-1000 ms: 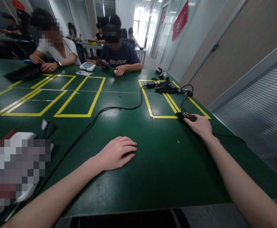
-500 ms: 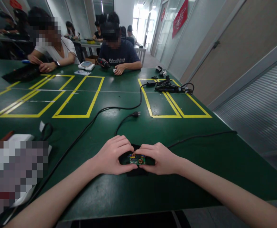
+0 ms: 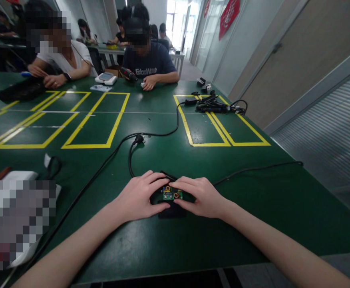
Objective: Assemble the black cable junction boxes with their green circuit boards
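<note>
A small green circuit board point(image 3: 168, 195) with copper-coloured coils lies between my two hands, above a black flat piece point(image 3: 172, 211) on the green table. My left hand point(image 3: 143, 196) curves round the board's left side, fingertips at its far edge and thumb near its front left corner. From the right, my right hand point(image 3: 200, 196) closes on the board, with its fingers along the far edge and its thumb by the front coil. The palms hide the board's outer ends and part of the black thing under it.
Black cables point(image 3: 103, 164) cross the table, and a plug point(image 3: 139, 139) lies beyond my hands. Yellow tape outlines point(image 3: 110, 138) mark the surface. A pile of black gear point(image 3: 212, 105) sits farther back. Across the table, two people work with their hands on things.
The plug has swung left and now lies by the long cable. My left thumb has drawn back slightly from the board's front edge. The whole view has shifted a little.
</note>
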`<control>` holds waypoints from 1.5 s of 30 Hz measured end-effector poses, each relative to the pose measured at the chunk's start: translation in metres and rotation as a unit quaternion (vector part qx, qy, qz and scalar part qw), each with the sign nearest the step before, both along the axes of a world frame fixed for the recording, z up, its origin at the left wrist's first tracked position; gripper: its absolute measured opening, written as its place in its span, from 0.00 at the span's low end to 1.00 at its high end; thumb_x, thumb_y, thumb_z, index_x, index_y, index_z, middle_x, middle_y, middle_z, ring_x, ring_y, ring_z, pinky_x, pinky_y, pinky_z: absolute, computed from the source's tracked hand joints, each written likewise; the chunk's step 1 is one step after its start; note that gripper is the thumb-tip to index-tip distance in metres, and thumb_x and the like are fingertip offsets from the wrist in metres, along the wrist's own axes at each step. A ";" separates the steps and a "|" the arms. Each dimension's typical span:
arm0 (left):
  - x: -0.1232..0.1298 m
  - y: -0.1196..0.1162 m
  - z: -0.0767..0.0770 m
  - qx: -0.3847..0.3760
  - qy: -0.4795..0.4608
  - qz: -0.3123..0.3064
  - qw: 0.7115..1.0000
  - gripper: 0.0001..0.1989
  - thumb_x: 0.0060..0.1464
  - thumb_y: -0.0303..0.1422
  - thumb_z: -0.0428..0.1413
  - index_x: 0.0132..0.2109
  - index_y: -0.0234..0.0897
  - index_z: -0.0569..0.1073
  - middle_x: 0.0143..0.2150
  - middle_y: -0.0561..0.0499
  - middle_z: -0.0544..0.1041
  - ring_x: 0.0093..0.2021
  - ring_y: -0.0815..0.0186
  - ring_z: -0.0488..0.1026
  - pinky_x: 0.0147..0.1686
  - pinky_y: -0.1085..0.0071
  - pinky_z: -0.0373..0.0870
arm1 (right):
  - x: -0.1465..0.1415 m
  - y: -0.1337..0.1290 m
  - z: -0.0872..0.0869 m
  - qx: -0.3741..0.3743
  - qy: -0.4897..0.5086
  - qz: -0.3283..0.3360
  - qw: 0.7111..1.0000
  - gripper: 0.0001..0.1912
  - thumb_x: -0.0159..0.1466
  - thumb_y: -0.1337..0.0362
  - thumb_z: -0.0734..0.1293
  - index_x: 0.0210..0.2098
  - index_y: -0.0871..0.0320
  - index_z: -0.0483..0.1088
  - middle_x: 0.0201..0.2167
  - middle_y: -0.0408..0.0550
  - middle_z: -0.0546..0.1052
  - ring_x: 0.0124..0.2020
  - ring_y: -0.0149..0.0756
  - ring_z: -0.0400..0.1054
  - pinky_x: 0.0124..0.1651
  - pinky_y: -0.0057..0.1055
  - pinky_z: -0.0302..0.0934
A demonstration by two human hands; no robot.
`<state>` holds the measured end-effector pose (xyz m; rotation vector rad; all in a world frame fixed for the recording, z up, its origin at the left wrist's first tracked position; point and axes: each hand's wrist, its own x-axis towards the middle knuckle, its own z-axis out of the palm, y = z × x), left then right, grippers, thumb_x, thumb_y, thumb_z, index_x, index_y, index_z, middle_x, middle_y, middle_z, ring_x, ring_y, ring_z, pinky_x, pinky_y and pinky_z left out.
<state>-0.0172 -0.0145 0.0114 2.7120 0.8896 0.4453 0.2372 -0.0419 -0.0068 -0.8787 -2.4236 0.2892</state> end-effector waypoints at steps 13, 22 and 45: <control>-0.005 0.002 -0.012 0.016 0.031 0.033 0.999 0.40 0.58 0.47 0.65 0.72 0.37 0.64 0.70 0.38 0.69 0.64 0.45 0.74 0.64 0.46 0.72 | 0.008 0.012 0.006 -0.003 0.028 -0.005 1.000 0.25 0.66 0.58 0.72 0.61 0.58 0.70 0.52 0.58 0.80 0.50 0.46 0.77 0.52 0.43 0.72; -0.008 0.006 -0.010 -0.005 -0.059 0.016 0.998 0.26 0.63 0.42 0.61 0.65 0.37 0.72 0.59 0.41 0.80 0.57 0.53 0.79 0.58 0.56 0.77 | 0.015 0.021 -0.001 0.016 -0.005 0.014 1.000 0.21 0.68 0.54 0.70 0.55 0.61 0.75 0.52 0.61 0.79 0.51 0.48 0.76 0.53 0.45 0.73; -0.016 0.015 -0.003 -0.049 -0.120 0.014 0.991 0.08 0.65 0.31 0.55 0.43 0.36 0.79 0.45 0.45 0.77 0.43 0.63 0.79 0.45 0.67 0.78 | 0.002 0.007 0.004 0.089 0.000 0.046 0.995 0.14 0.69 0.52 0.70 0.39 0.57 0.74 0.37 0.51 0.79 0.37 0.39 0.70 0.38 0.36 0.59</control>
